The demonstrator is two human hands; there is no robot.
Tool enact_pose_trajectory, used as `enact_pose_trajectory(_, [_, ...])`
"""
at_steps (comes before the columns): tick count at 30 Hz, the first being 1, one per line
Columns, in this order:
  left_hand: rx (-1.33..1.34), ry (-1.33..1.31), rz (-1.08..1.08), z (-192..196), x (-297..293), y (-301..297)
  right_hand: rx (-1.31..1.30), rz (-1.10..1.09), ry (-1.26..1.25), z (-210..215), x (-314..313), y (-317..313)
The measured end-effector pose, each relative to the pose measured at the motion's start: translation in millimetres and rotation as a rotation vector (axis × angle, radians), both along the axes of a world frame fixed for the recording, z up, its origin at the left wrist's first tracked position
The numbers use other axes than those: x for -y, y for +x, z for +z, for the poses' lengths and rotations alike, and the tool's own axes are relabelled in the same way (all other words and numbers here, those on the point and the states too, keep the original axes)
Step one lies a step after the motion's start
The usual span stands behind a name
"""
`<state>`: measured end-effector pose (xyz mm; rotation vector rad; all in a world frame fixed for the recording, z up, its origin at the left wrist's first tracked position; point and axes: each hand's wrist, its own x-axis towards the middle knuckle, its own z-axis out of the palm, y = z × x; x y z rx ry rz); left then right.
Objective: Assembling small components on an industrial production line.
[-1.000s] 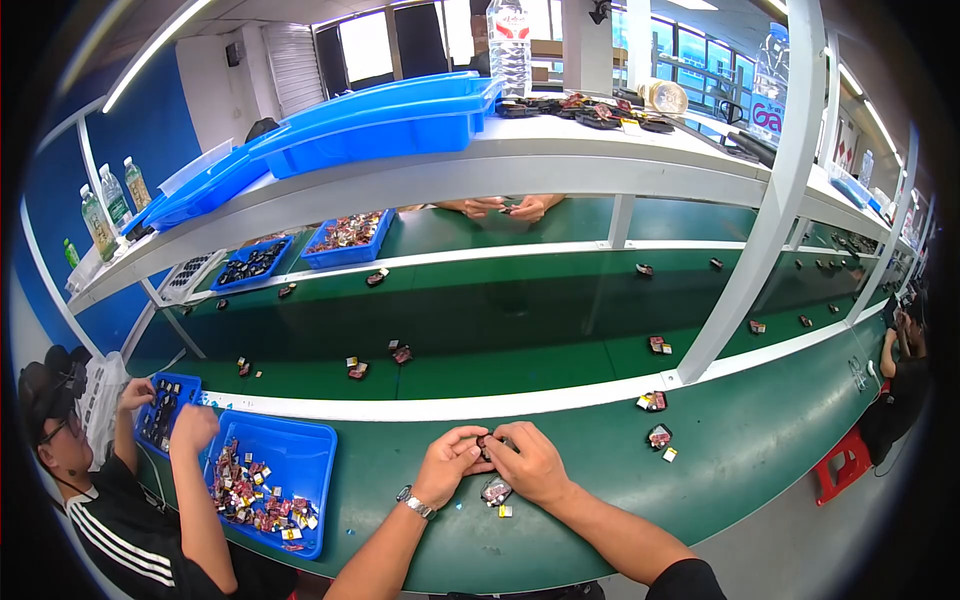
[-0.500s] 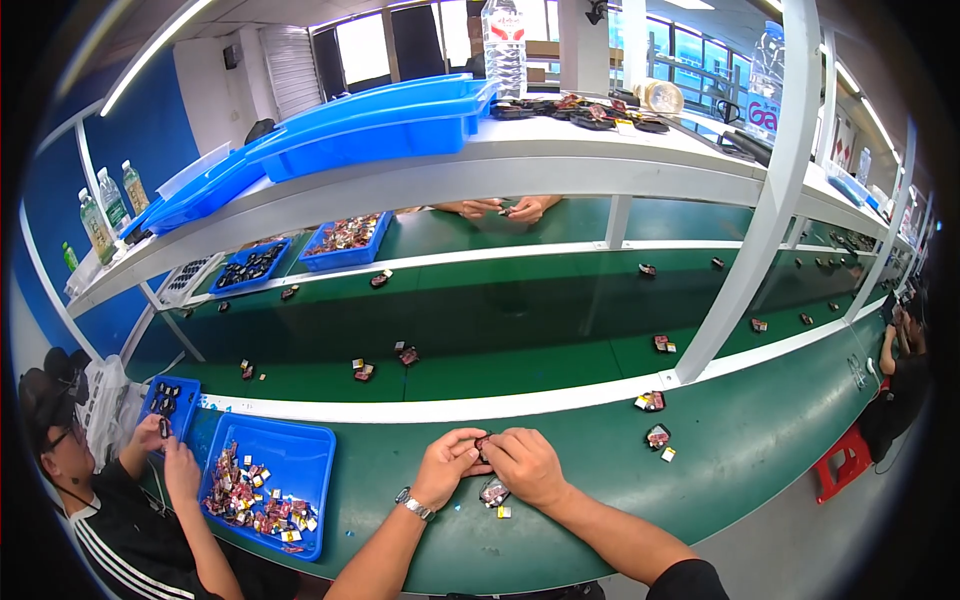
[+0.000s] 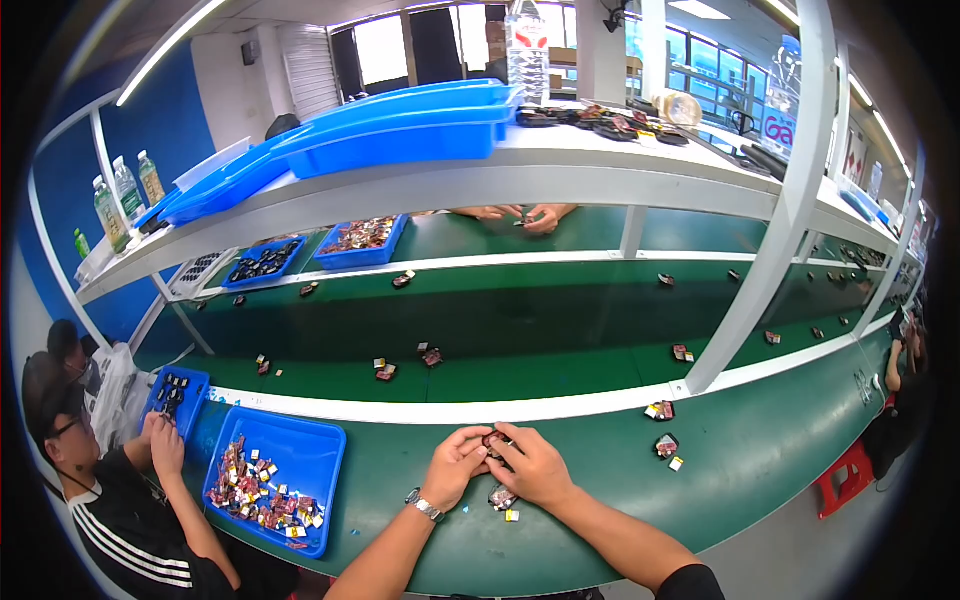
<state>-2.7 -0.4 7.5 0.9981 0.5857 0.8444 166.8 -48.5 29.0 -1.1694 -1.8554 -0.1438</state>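
Note:
Both hands are together over the green work surface near its front edge. My left hand (image 3: 455, 472), with a watch (image 3: 424, 505) at its wrist, pinches a small dark oval part (image 3: 494, 439) with reddish bits inside. My right hand (image 3: 530, 466) bends over the same part, fingers closed against it; they partly cover it. Just below the hands lies another small dark-and-red part (image 3: 502, 497) with a white-and-yellow tag (image 3: 512, 516). To the right rest two similar tagged parts, one (image 3: 660, 410) by the white rail and one (image 3: 666, 446) nearer me.
A blue tray (image 3: 335, 480) of small red and white-tagged pieces stands left. Beyond it, a co-worker (image 3: 110, 480) handles parts at a smaller blue tray (image 3: 203, 385). A green belt (image 3: 540, 365) carries scattered parts behind the white rail (image 3: 480, 412). A shelf post (image 3: 775, 230) rises at right.
The view has shifted slightly, so the scene sits a little further right. My right fingers have spread somewhat over the dark part, showing more of it. The co-worker's hands have come closer together.

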Motion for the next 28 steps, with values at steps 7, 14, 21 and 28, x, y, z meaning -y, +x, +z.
enact_pose_trajectory(7, [-0.050, 0.114, 0.239, 5, 1, 11, -0.118, -0.282, -0.092, -12, -82, 50])
enact_pose_trajectory(14, [-0.153, 0.219, 0.439, -5, -7, 6, 0.070, -0.607, -0.242, -10, -112, 48])
enact_pose_trajectory(21, [-0.384, 0.530, 0.570, -2, -16, 2, -0.195, -0.246, -0.418, -14, -162, -28])
enact_pose_trajectory(28, [-0.416, 0.461, 0.666, -4, -30, -10, -0.178, -0.358, -0.612, -13, -204, -57])
